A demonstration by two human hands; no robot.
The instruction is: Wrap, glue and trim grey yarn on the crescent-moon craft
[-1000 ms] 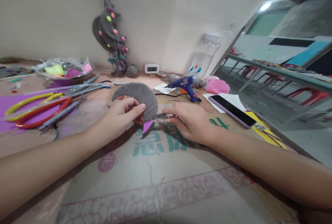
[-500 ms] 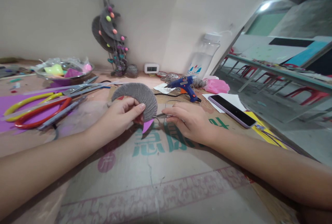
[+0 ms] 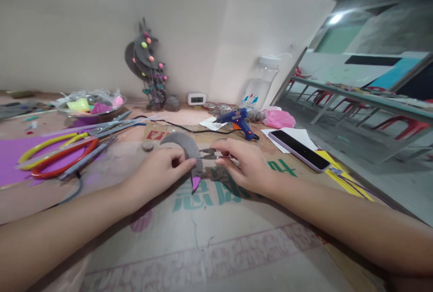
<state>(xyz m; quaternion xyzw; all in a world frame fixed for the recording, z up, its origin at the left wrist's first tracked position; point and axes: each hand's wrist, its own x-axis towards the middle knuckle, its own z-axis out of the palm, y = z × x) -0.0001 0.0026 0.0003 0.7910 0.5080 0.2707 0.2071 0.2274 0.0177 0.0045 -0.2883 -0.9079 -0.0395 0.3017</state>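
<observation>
A pale wall (image 3: 84, 21) rises behind a cluttered bench (image 3: 13, 201), whose front is covered by a sheet of printed cardboard (image 3: 162, 242). Two bare arms reach in from the sides. The left hand (image 3: 162, 168) has a grip pinched on a grey crescent (image 3: 191, 145), held just above the cardboard near the middle of the view. The right hand (image 3: 248, 163) has its grip clenched on a small pointed metal tool (image 3: 208, 154), pliers or snips, whose tips point left at the crescent's outer edge; whether they touch it cannot be told.

Around them, scissors with yellow and red handles (image 3: 50, 175) lie at left, a clear bottle (image 3: 259, 84) stands at the back right, a beaded ornament (image 3: 145, 57) is against the wall, a phone (image 3: 300, 150) lies at right, and a blue glue gun (image 3: 241, 120) rests behind the right hand.

Half a second ago the crescent showed its broad, ridged face and the tool was by its lower end. The crescent is now turned and looks slimmer, and the tool sits higher along its edge; this suggests attention has shifted to that stretch. Its purple tip (image 3: 196, 183) points down towards the wearer. Smallest, a grey disc (image 3: 147, 146) lies beyond the left hand.
</observation>
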